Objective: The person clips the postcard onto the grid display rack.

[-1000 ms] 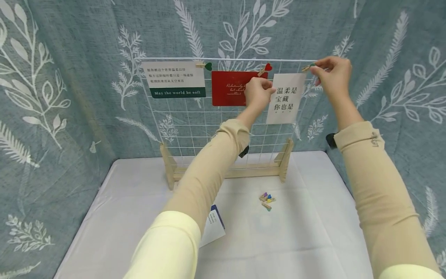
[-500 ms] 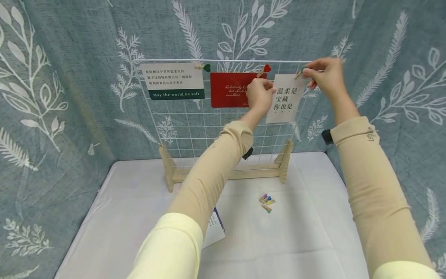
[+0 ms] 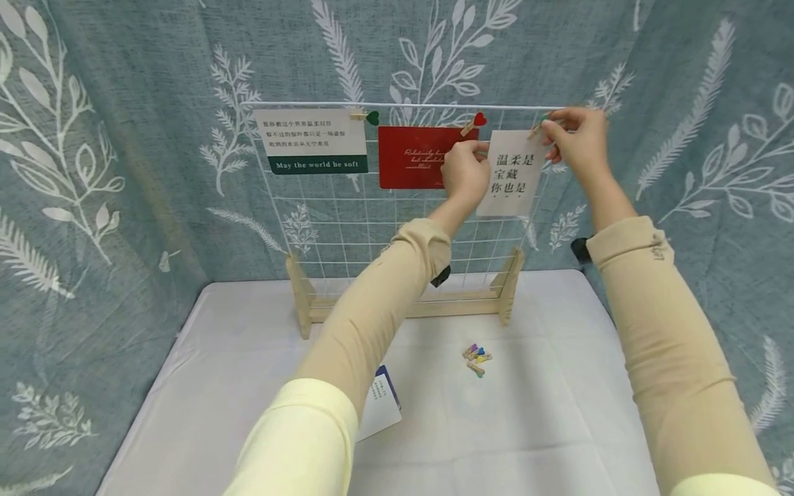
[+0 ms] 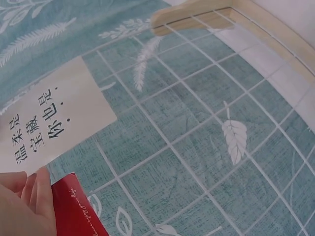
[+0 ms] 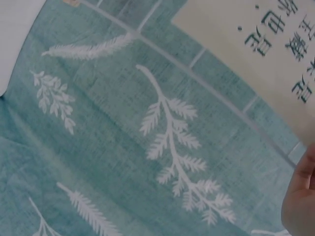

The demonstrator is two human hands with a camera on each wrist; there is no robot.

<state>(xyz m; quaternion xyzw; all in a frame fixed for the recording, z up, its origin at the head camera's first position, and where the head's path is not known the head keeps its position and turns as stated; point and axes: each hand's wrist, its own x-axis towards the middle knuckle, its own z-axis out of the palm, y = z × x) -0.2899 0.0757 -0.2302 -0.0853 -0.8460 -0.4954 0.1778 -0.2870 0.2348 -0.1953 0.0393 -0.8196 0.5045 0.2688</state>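
Note:
A white card [image 3: 510,180] with dark lettering hangs upright against the right end of the white wire grid [image 3: 335,227]. My left hand [image 3: 466,176] pinches this card by its left edge, in front of the red card [image 3: 406,158]. At the card's upper right corner, my right hand [image 3: 582,141] pinches a small wooden clothespin [image 3: 535,130] with a green end. In the left wrist view, the left fingers [image 4: 42,191] meet the edge of the white card. Only part of the right hand [image 5: 300,196] shows in the right wrist view.
A white-and-green card [image 3: 313,141] hangs at the grid's left under a green-heart clothespin [image 3: 367,118]. A red-heart clothespin [image 3: 474,123] holds the red card. Several clothespins [image 3: 476,358] and some cards [image 3: 381,406] lie on the white table [image 3: 496,434]. A wooden base [image 3: 459,307] supports the grid.
My right hand has moved left with the clothespin, from beside the white card onto its upper right corner. My left hand stays at the card's left edge.

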